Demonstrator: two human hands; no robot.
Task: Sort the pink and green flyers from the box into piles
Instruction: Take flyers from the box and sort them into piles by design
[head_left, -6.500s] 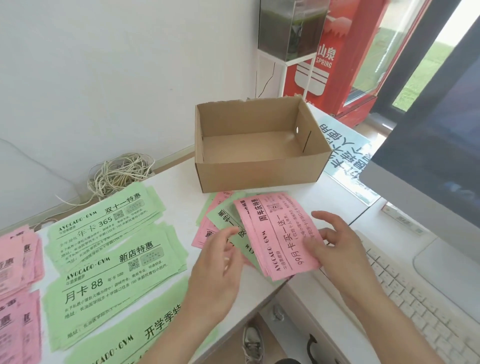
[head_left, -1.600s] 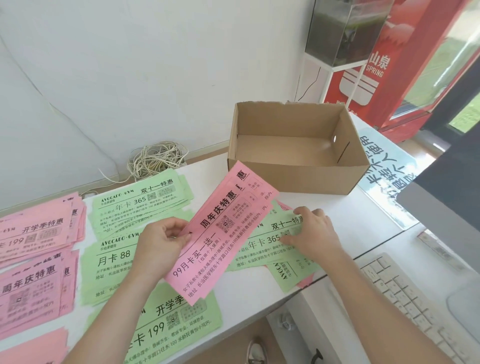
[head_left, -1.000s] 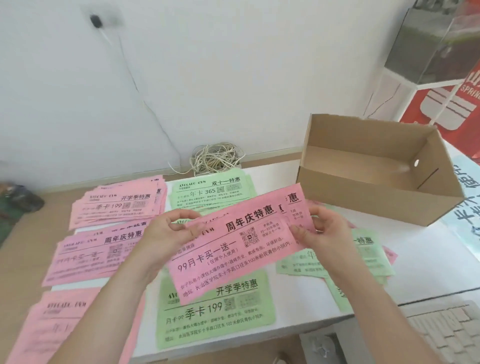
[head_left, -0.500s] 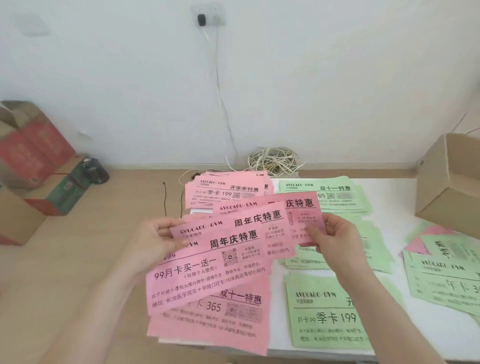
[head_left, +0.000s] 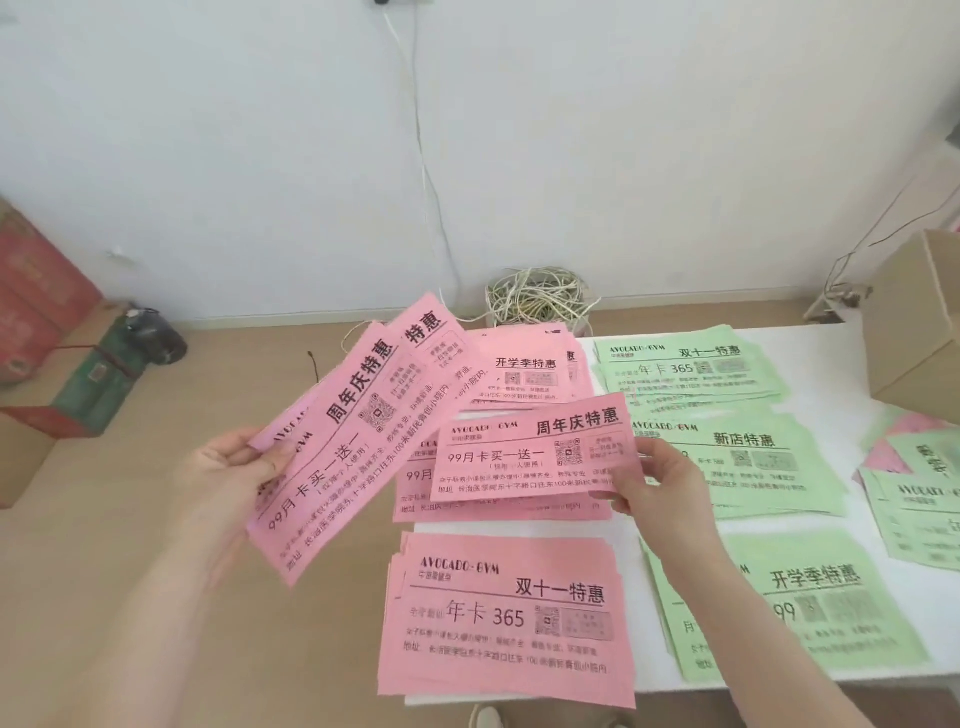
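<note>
Carefully now: your right hand (head_left: 660, 488) pinches one pink flyer (head_left: 530, 447) by its right end, thumb on top and fingers curled beneath, and holds it just above the middle pink pile (head_left: 493, 506), whose heading matches it; your left hand (head_left: 228, 467) grips a fan of pink flyers (head_left: 358, 426) by its lower end, tilted up and out over the floor beyond the edge of the table (head_left: 935, 623).

The likeliest slip is a misfile; three pink piles lie in a column, close together, and the far pink pile (head_left: 524, 374) and the near pink pile (head_left: 509, 618) carry other headings, so a flyer let go from above could drift onto a neighbour; paper this thin will probably glide rather than drop, so lower it until it touches before you release.

The fan is a second risk; it is held at one end only, and a sheet that slides free would land on the floor, not the table; how many sheets it holds cannot be told, so two stuck together may pass as one.

The near pink pile seems to overhang the table's front edge; a brush from your forearm could push it off; at the right, the unsorted heap (head_left: 914, 488) lies near the green piles (head_left: 748, 467), and a nudge could blend them; the box (head_left: 919, 332) stands at the far right, its inside hidden.
</note>
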